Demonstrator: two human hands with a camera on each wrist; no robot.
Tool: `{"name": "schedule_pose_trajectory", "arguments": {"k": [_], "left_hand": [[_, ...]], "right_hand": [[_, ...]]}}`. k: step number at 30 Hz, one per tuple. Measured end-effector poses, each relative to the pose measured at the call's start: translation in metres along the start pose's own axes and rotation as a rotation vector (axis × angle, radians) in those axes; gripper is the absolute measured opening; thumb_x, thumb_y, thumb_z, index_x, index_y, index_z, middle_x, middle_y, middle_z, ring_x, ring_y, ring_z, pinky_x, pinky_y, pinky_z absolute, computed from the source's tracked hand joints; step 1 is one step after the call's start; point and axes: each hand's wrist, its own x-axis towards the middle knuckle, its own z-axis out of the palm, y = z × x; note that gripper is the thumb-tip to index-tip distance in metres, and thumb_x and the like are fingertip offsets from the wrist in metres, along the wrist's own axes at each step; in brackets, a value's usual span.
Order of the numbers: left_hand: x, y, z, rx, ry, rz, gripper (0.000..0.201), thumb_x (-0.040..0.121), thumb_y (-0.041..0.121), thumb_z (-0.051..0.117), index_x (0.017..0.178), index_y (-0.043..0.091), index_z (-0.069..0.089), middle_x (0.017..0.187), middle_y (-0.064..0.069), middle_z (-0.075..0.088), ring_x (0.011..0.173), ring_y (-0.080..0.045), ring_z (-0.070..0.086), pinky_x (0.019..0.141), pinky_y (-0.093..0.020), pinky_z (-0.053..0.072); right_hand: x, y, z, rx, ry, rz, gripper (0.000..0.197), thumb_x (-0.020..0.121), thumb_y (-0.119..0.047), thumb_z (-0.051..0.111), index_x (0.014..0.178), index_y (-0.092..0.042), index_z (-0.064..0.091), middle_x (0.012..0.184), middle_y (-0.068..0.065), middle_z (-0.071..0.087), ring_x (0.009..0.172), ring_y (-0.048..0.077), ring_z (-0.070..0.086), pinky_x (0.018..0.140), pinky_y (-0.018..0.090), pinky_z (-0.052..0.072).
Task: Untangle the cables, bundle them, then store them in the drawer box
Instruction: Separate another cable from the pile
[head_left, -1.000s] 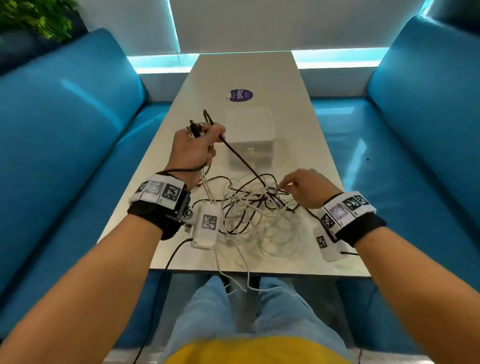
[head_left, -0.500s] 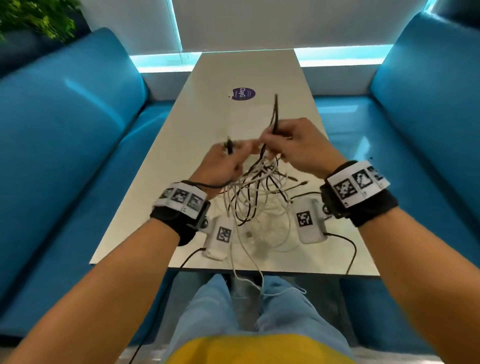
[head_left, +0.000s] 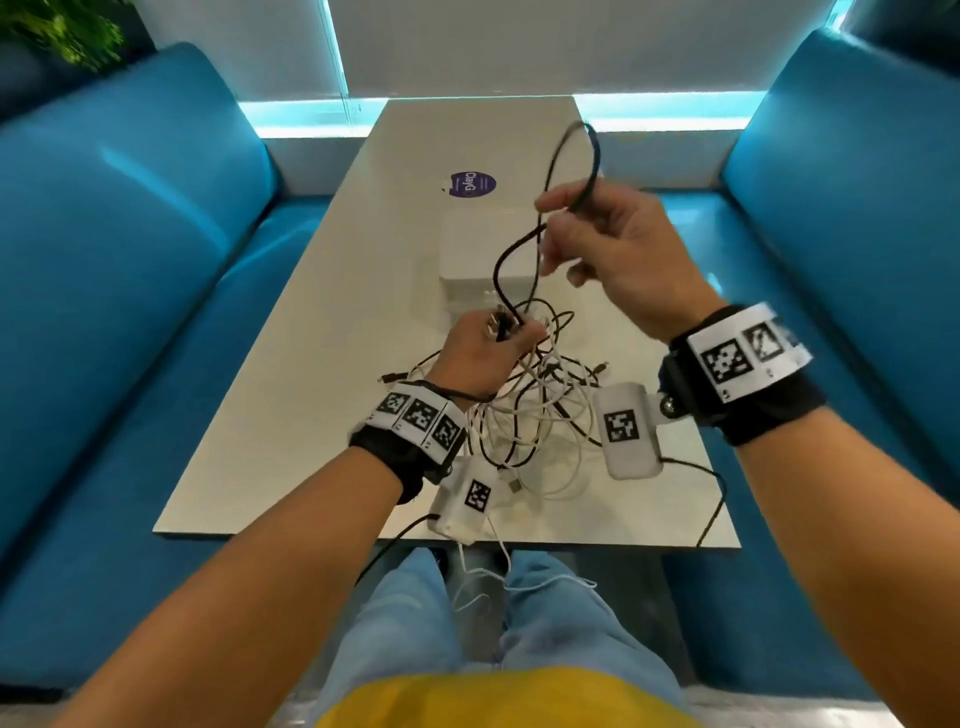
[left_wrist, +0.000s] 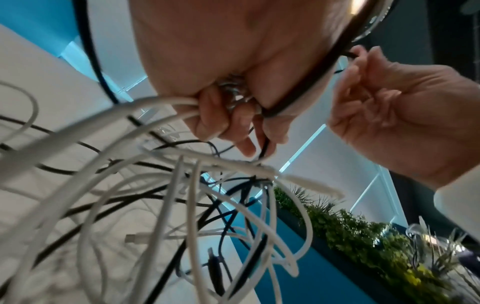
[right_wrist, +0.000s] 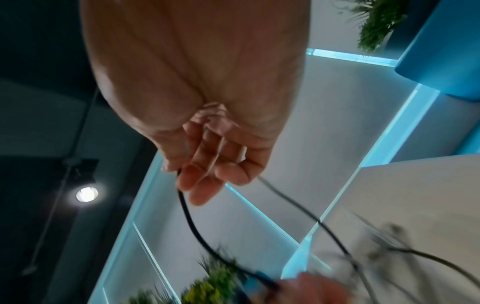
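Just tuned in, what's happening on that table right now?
A person is working a black cable out of a tangle of black and white cables on the table. The right hand holds a loop of the black cable raised above the table, while the left hand grips cable ends lower down, at the pile. Most cables are still knotted together, nothing is bundled yet, and the white drawer box stands behind the hands.

The surface (head_left: 311, 364) is showing a smooth, pale, faintly glossy laminate. The white cables (head_left: 530, 415) are looking like matt rubbery plastic, the black cable (head_left: 592, 156) smooth and slightly shiny, with bright metal plug tips (left_wrist: 233, 90) glinting. The blue benches (head_left: 130, 260) are appearing as smooth, leather-like upholstery. The drawer box (head_left: 467, 260) is looking like matt white plastic.
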Motion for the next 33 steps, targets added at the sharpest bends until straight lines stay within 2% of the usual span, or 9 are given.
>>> {"name": "schedule_pose_trajectory", "arguments": {"k": [4, 9, 14, 18, 21, 24, 27, 30, 33], "left_hand": [[0.000, -0.002, -0.008, -0.029, 0.061, 0.018, 0.023, 0.089, 0.033, 0.065, 0.081, 0.013, 0.074, 0.079, -0.004, 0.073, 0.076, -0.016, 0.068, 0.072, -0.033, 0.051], [0.002, 0.003, -0.018, -0.180, 0.246, -0.018, 0.020, 0.089, 0.023, 0.065, 0.075, 0.013, 0.073, 0.069, 0.001, 0.069, 0.046, 0.005, 0.052, 0.056, -0.023, 0.040], [0.014, 0.025, -0.060, -0.585, 0.456, -0.052, 0.025, 0.093, 0.019, 0.061, 0.069, 0.015, 0.068, 0.062, 0.005, 0.067, 0.038, -0.006, 0.034, 0.038, -0.016, 0.027], [0.008, 0.046, -0.059, -0.586, 0.303, 0.022, 0.024, 0.096, 0.022, 0.057, 0.076, 0.014, 0.068, 0.064, 0.004, 0.068, 0.042, -0.007, 0.032, 0.038, -0.017, 0.025], [0.003, 0.049, -0.051, -0.574, 0.176, 0.056, 0.027, 0.098, 0.031, 0.050, 0.091, 0.016, 0.070, 0.072, 0.002, 0.068, 0.041, -0.007, 0.029, 0.040, -0.017, 0.025], [-0.001, 0.033, -0.042, -0.436, 0.115, 0.017, 0.027, 0.099, 0.033, 0.047, 0.098, 0.018, 0.070, 0.077, 0.001, 0.063, 0.041, -0.006, 0.030, 0.039, -0.018, 0.025], [-0.008, 0.013, -0.021, -0.146, 0.026, -0.013, 0.028, 0.098, 0.031, 0.052, 0.088, 0.012, 0.071, 0.059, 0.011, 0.054, 0.041, -0.002, 0.036, 0.045, -0.022, 0.029], [-0.015, -0.004, 0.000, 0.040, -0.084, 0.040, 0.027, 0.091, 0.037, 0.062, 0.080, 0.014, 0.072, 0.058, 0.013, 0.058, 0.057, -0.002, 0.050, 0.063, -0.028, 0.042], [-0.016, -0.010, 0.010, 0.058, -0.072, 0.074, 0.032, 0.085, 0.042, 0.064, 0.077, 0.012, 0.071, 0.066, 0.002, 0.063, 0.063, -0.012, 0.054, 0.068, -0.034, 0.045]], "right_hand": [[-0.021, 0.048, 0.020, -0.286, -0.085, 0.142, 0.043, 0.088, -0.025, 0.068, 0.127, -0.020, 0.050, 0.102, -0.002, 0.059, 0.082, 0.006, 0.059, 0.069, 0.015, 0.047], [-0.036, 0.087, 0.021, -0.612, -0.169, 0.181, 0.020, 0.081, -0.030, 0.073, 0.097, -0.024, 0.063, 0.093, -0.006, 0.057, 0.077, 0.003, 0.053, 0.073, 0.020, 0.042], [-0.047, 0.109, -0.005, -0.774, -0.208, 0.413, 0.014, 0.077, -0.029, 0.070, 0.090, -0.027, 0.065, 0.095, -0.001, 0.058, 0.095, 0.020, 0.060, 0.082, 0.028, 0.045], [-0.033, 0.094, 0.002, -0.839, -0.211, 0.282, 0.022, 0.082, -0.041, 0.067, 0.103, -0.034, 0.069, 0.101, -0.002, 0.059, 0.102, 0.022, 0.055, 0.093, 0.041, 0.043], [-0.021, 0.073, 0.012, -0.905, -0.187, 0.177, 0.019, 0.090, -0.037, 0.062, 0.100, -0.025, 0.073, 0.098, 0.002, 0.059, 0.097, 0.022, 0.053, 0.088, 0.037, 0.042], [-0.014, 0.052, 0.009, -0.572, -0.147, 0.128, 0.011, 0.090, -0.025, 0.065, 0.084, -0.027, 0.074, 0.074, -0.005, 0.063, 0.073, 0.013, 0.054, 0.071, 0.028, 0.041], [-0.012, 0.035, 0.007, -0.369, -0.069, 0.079, 0.024, 0.089, -0.019, 0.066, 0.072, -0.036, 0.068, 0.059, -0.014, 0.062, 0.062, 0.009, 0.054, 0.066, 0.028, 0.044], [-0.010, 0.023, 0.009, -0.265, -0.009, 0.048, 0.013, 0.088, -0.012, 0.066, 0.080, -0.021, 0.071, 0.071, -0.005, 0.069, 0.064, 0.006, 0.061, 0.072, 0.028, 0.053], [-0.009, 0.009, 0.009, -0.181, 0.051, 0.009, 0.007, 0.090, -0.011, 0.065, 0.091, -0.009, 0.072, 0.073, -0.001, 0.068, 0.062, 0.002, 0.062, 0.061, 0.012, 0.046]]}}
